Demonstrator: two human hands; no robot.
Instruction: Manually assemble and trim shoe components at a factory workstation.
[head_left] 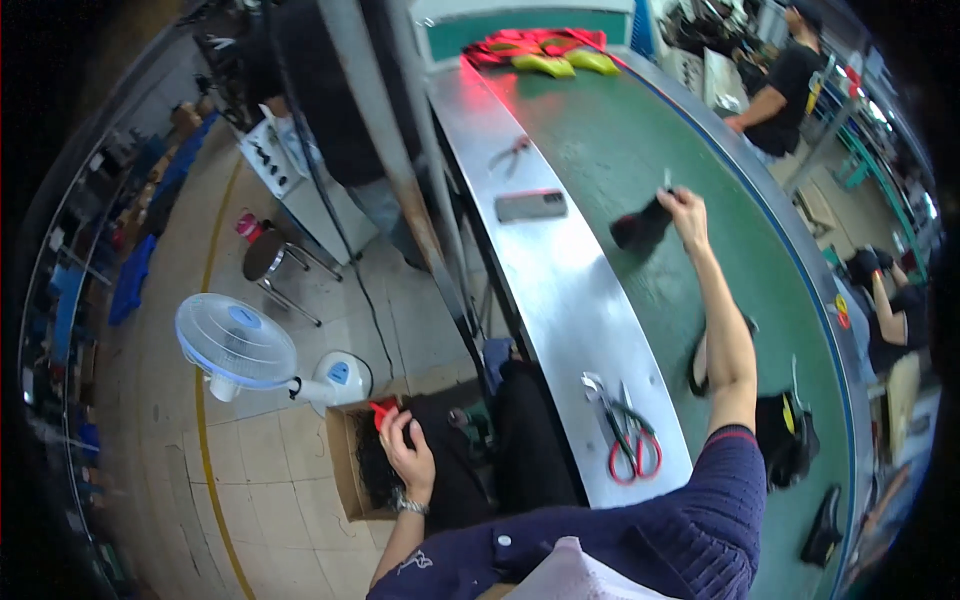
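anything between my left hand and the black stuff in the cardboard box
Nothing visible. The left hand is already over the open cardboard box, its fingers resting on the black material inside, beside a small red piece. The right hand is far off, holding a black piece over the green belt.

My right hand [688, 212] pinches a matt black cloth piece [642, 228] over the green belt [640, 150], which looks smooth and dull. Beside it runs a brushed metal shelf [560, 290], shiny with red glare, carrying scissors [630, 440] with glossy red plastic handles. At lower left, my left hand [408, 455] sinks into black fabric inside a rough cardboard box [345, 470].
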